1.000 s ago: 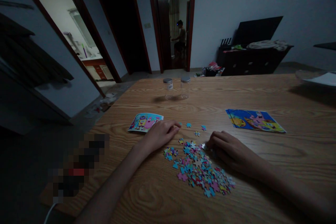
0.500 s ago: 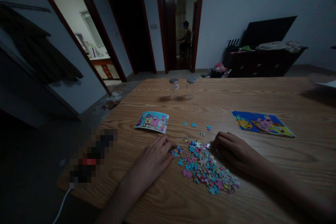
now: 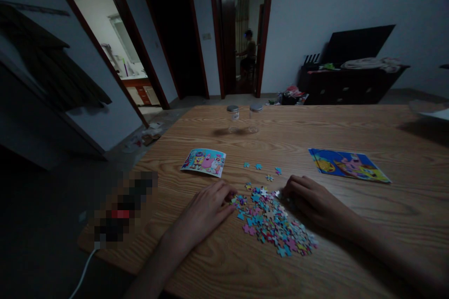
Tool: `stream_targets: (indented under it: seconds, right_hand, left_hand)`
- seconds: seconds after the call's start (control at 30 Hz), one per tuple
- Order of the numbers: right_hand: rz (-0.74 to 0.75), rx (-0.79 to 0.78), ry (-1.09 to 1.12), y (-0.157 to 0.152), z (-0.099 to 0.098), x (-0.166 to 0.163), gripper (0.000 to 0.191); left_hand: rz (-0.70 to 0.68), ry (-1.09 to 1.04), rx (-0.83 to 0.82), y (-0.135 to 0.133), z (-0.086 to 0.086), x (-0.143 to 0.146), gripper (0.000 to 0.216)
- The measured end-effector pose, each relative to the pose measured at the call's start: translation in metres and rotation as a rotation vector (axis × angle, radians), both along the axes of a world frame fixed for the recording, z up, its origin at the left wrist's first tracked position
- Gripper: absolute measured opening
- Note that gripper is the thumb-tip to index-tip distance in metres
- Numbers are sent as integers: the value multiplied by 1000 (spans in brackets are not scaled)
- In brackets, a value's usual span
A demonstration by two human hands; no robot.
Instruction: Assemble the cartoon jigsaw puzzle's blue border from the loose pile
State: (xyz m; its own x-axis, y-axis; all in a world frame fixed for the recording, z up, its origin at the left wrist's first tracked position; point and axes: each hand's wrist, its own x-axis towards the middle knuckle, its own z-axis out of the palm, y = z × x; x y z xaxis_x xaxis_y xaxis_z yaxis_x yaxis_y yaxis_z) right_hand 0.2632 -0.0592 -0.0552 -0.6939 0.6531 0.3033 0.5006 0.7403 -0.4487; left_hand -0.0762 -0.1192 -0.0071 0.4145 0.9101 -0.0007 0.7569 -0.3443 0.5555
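Observation:
A loose pile of small jigsaw puzzle pieces, mostly blue, pink and white, lies on the wooden table between my two hands. My left hand rests at the pile's left edge, its fingers curled and its thumb and forefinger around a puzzle piece. On the other side, my right hand is closed, with a pale puzzle piece at its fingertips. Its other fingers are folded under and partly hidden. Several single pieces lie apart beyond the pile.
A small cartoon picture card lies at the left, a larger blue picture sheet at the right. Two clear jars with metal lids stand farther back. Near the left table edge is a blurred-out object with a white cable. A person sits beyond the doorway.
The view has shifted very slightly. Both hands stay nearly in the same places, with only small finger movement at the left edge of the pile.

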Motion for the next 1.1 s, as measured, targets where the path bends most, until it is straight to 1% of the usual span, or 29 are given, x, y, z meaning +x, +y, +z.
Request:
stream_targets:
  seconds: [0.2,0.33,0.43,0.57,0.67,0.73,0.8,0.83,0.93,1.0,1.03,1.1]
  right_hand:
    - [4,-7,42,1,-2,0,18]
    - [0,1,34,1,0,0,16]
    - [-3,5,24,0,1,-1,15]
    - [3,23,21,-1,2,-2,19]
    - [9,21,8,-1,2,-2,20]
    - [7,42,-1,0,3,-1,21]
    - [11,120,-5,0,6,-1,21]
    - [18,183,-8,-2,10,-2,21]
    - [74,435,-18,-19,28,-13,16]
    - [163,613,-69,-46,45,-27,19]
    - [262,726,-95,-64,52,-34,22]
    - [354,779,-100,-105,64,-49,24]
  left_hand:
    - [-22,-22,-19,2,10,6,31]
    - [-88,-55,35,11,15,13,23]
    - [-149,-59,74,31,15,19,17]
    - [-223,-20,130,72,11,33,17]
    - [-287,-49,189,98,2,47,14]
    - [-291,-104,210,105,-7,54,17]
    - [-296,-133,255,104,-17,58,21]
    - [-302,-137,279,102,-21,59,20]
    - [-331,-139,309,94,-30,59,16]
    - [-347,-165,320,90,-32,60,14]
    - [-355,-191,313,88,-33,61,14]
    - [-368,-258,266,86,-33,64,12]
